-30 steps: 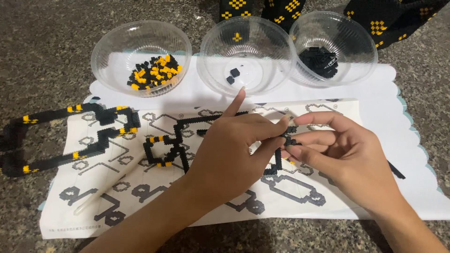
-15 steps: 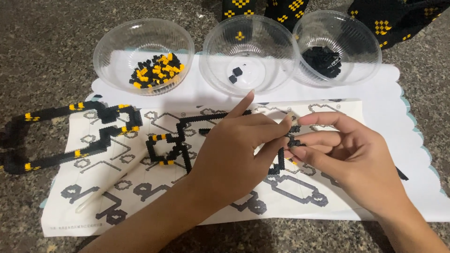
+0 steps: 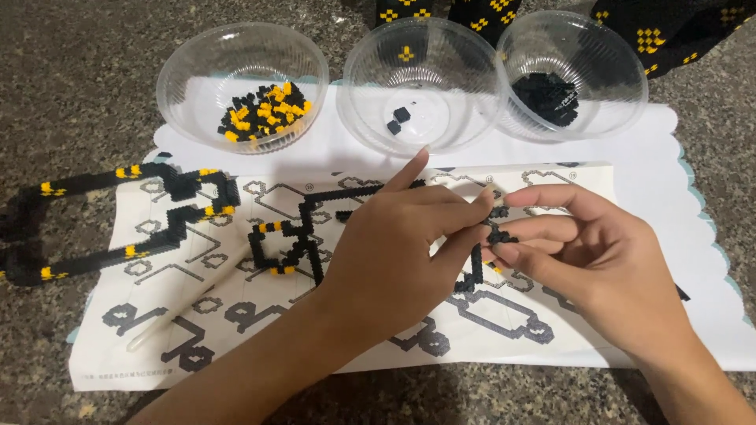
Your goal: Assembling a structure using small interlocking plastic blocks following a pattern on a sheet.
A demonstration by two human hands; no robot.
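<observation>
I look down on a speckled dark stone counter. A white scalloped mat lies on it, and on the mat a printed pattern sheet with grey and black outline shapes. At the top edge of the view, black fabric with yellow diamond marks shows beyond the bowls.

My left hand and right hand meet over the middle of the sheet. Between them sits a small black bead piece: the right hand's thumb and fingertips are closed on it, and the left hand's thumb and fingers pinch in against the same spot, its index finger sticking straight out toward the bowls. I cannot tell whether the left hand really grips the piece or only presses on it. The piece hangs just above a partly built black chain with yellow links that lies flat on the sheet, half hidden under my left hand.

A finished black and yellow loop lies at the left, half on the sheet and half on the counter. A white stick lies slantwise on the sheet near my left forearm.

Three clear plastic bowls stand in a row on the mat. The left bowl holds mixed black and yellow beads, the middle bowl only a couple of black ones, the right bowl a heap of black beads.
</observation>
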